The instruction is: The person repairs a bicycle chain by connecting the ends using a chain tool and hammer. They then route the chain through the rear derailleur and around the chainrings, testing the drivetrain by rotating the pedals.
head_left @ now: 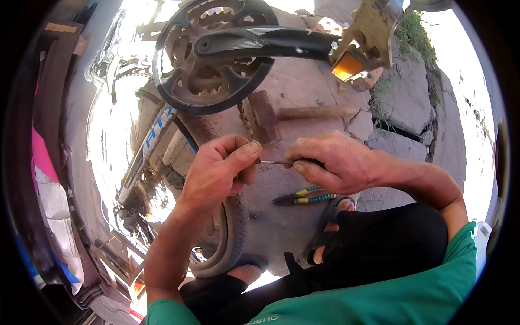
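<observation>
My left hand is closed in a pinch, thumb against the curled forefinger. A bicycle chain hangs down from the chainring and runs into these fingertips. Facing it, my right hand grips a thin, dark metal rod, which points left at the left fingertips. Whether the rod's tip touches the chain cannot be made out. Above both hands is the black crank arm, with a pedal and its orange reflector at the right end.
A wooden-handled hammer lies on the concrete beyond my hands. Below them are pliers with green and yellow grips, close to my sandalled foot. The bicycle frame and tyre stand at left. Cracked slabs with grass lie right.
</observation>
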Demonstrator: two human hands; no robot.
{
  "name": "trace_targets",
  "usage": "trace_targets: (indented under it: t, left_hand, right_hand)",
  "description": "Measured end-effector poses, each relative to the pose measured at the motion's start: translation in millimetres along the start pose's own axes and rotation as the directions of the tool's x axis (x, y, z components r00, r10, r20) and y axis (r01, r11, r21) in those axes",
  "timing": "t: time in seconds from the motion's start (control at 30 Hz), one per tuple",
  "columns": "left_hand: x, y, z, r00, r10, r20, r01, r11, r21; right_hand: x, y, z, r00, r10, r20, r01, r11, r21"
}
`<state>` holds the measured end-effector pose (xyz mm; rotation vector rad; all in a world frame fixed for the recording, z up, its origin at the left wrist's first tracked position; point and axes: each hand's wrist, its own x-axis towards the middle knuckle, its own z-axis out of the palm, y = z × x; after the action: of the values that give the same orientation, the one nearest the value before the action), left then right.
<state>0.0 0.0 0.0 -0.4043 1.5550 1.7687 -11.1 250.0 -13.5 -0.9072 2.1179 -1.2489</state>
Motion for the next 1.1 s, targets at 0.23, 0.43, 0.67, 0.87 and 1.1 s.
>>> trace_targets:
  t: [0.23, 0.43, 0.67, 0.87, 1.1]
  left_hand:
    - [1.7, -1.4, 3.7, 0.999, -0.002, -0.036, 0.002, 1.000, 0.010]
    - [2.1, -1.6, 4.7, 0.999, 0.005, -0.035, -0.005, 1.000, 0.005]
    - [1.2, -6.0, 4.6, 0.998, 0.047, -0.040, -0.047, 0.999, 0.022]
    - [2.7, -5.1, 9.1, 0.998, 0.041, -0.046, -0.038, 0.998, 0.048]
    - [0.3, -1.2, 4.3, 1.000, 0.000, -0.010, 0.000, 1.000, 0.008]
  right_hand:
    - [0.2, -7.4, -9.4, 0.999, -0.030, -0.029, 0.025, 0.986, -0.164]
    - [0.1, -11.4, -11.0, 0.999, -0.021, -0.034, 0.012, 0.969, -0.245]
    - [1.9, -24.7, -10.4, 0.995, -0.073, -0.072, 0.029, 0.871, -0.490]
    - [2.4, -31.9, -8.3, 0.989, -0.115, -0.091, 0.035, 0.787, -0.616]
    - [7.7, -23.5, -13.1, 0.997, -0.060, -0.057, 0.031, 0.910, -0.414]
